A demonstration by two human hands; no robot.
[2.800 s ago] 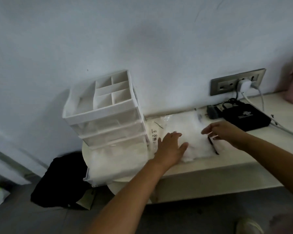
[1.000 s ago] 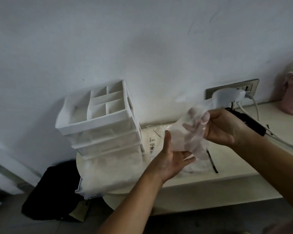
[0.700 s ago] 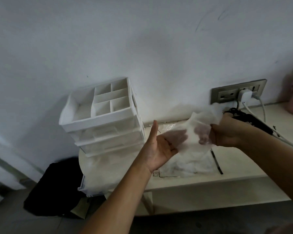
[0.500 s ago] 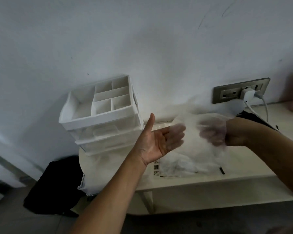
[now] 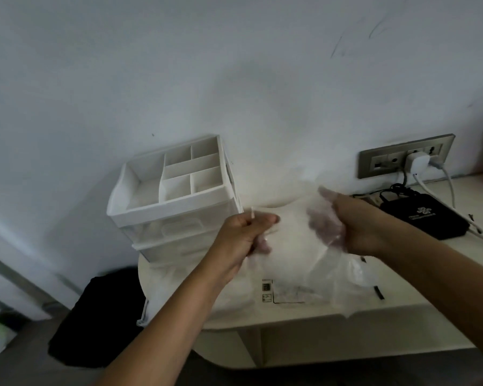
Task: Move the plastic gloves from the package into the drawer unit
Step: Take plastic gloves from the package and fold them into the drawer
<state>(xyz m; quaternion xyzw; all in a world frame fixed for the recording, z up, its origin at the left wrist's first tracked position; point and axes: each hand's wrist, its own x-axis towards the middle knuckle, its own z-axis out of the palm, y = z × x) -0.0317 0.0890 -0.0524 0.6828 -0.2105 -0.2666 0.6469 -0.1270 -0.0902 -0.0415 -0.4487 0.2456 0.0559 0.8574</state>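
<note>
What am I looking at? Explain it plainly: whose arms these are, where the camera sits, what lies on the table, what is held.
No machine here: a person's two bare arms, filmed by one camera worn on their head, looking forward and down. The left hand pinches and the right hand grips thin clear plastic gloves, held up between them above the table. Under them lies the flat clear package with a printed label. To the left stands a white drawer unit with a divided tray on top. To the right lies a black box near a wall socket.
</note>
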